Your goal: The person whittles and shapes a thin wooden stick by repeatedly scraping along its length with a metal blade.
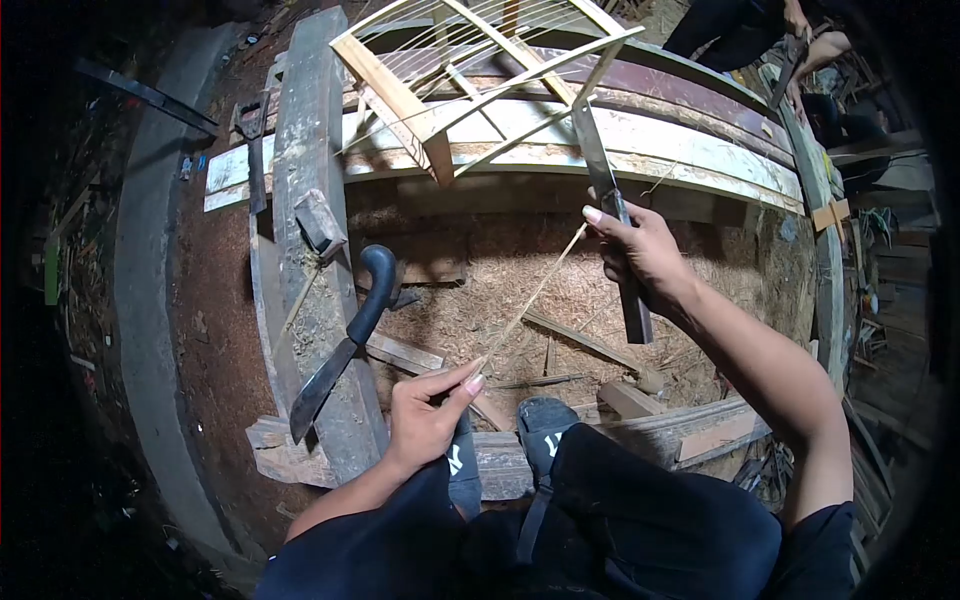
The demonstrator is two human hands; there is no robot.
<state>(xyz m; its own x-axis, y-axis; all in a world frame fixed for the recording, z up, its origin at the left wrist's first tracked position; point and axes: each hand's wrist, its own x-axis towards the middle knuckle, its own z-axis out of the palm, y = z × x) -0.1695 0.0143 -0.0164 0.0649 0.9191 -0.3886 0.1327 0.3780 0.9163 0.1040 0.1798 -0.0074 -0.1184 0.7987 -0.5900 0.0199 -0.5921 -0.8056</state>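
Note:
Between my two hands a thin bamboo stick [530,300] slants up to the right. My left hand [428,418] pinches its lower end between thumb and fingers. The upper end meets the thumb of my right hand [648,252]. That same hand is wrapped around a long knife [594,150], its flat blade pointing up and away and its dark end hanging below my fist. Just beyond the blade's tip stands a slatted wooden frame [428,115] strung with thin rods, resting on the white plank bench. The blade's tip overlaps one corner; touching or not, I cannot tell.
A machete with a curved black handle [372,290] lies on the left beam [305,130], near a hammer [320,222]. Farther left rests a handsaw [254,150]. Shavings and wood offcuts [585,340] cover the ground. Another person's hand [797,20] shows at upper right.

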